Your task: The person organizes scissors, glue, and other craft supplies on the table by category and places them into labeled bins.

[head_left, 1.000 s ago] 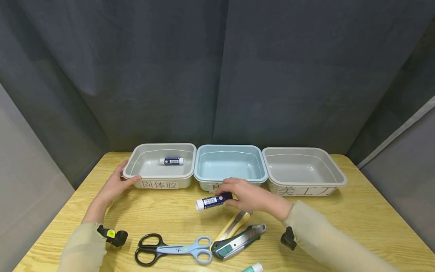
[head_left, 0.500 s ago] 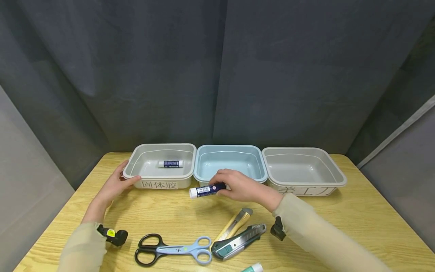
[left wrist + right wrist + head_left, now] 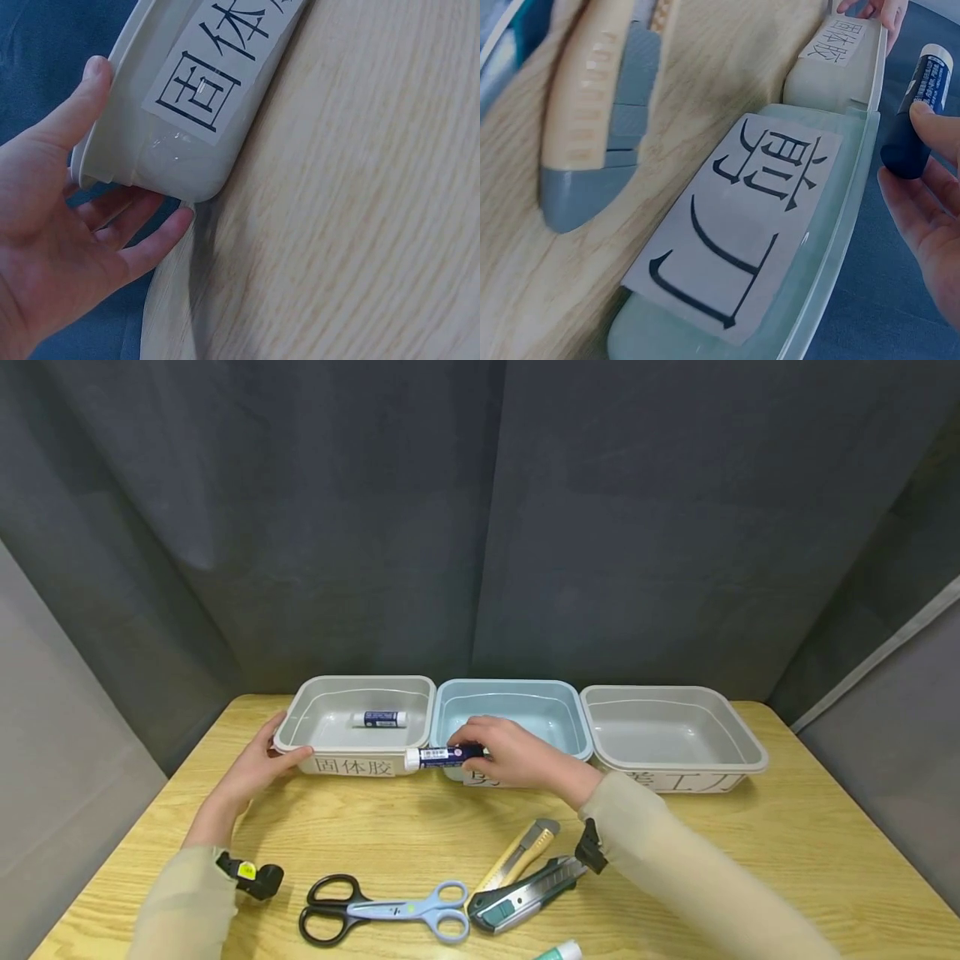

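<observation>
My right hand [image 3: 513, 752] pinches a dark-blue glue stick [image 3: 442, 757] with a white end pointing left. It is held above the front rim of the blue bin [image 3: 566, 693], near where that meets the left grey bin [image 3: 352, 749]; the right wrist view shows thumb and fingers round its dark end [image 3: 906, 146]. At the left grey bin's front left corner my left hand [image 3: 251, 770] holds on, thumb on the rim and fingers round the side [image 3: 67, 195]. Another blue glue stick [image 3: 381, 719] lies inside this bin.
A second grey bin [image 3: 667, 762] stands at the right of the row. Scissors [image 3: 393, 910], a yellow utility knife [image 3: 517, 856], a dark-green utility knife [image 3: 525, 897] and a green-and-white tube [image 3: 561, 952] lie on the table [image 3: 345, 827]. Dark curtains hang behind.
My right hand has carried the glue stick up and left, from above the yellow knife to the bins' front rims. My left hand has stayed at the bin corner.
</observation>
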The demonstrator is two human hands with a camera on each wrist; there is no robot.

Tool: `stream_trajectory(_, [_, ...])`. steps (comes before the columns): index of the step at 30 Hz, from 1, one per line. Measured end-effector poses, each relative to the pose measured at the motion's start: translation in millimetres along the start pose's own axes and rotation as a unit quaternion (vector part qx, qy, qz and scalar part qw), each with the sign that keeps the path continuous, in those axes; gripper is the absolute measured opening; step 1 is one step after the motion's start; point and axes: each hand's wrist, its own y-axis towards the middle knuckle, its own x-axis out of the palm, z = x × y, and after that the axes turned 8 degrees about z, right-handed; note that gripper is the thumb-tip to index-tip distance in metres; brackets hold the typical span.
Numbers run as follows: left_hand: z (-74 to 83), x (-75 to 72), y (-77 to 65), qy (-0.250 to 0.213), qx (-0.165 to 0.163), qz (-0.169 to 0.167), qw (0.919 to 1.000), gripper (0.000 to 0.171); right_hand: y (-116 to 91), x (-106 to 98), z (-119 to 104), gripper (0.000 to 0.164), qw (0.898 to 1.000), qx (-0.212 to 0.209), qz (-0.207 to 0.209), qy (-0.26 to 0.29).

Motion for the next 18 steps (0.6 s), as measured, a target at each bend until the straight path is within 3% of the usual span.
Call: stream_trajectory(18, [1.5, 0.2, -1.0, 0.004, -0.003, 0.005, 1.0, 0.088, 39, 17, -2, 0.028, 0.999, 0.046, 0.0, -0.009])
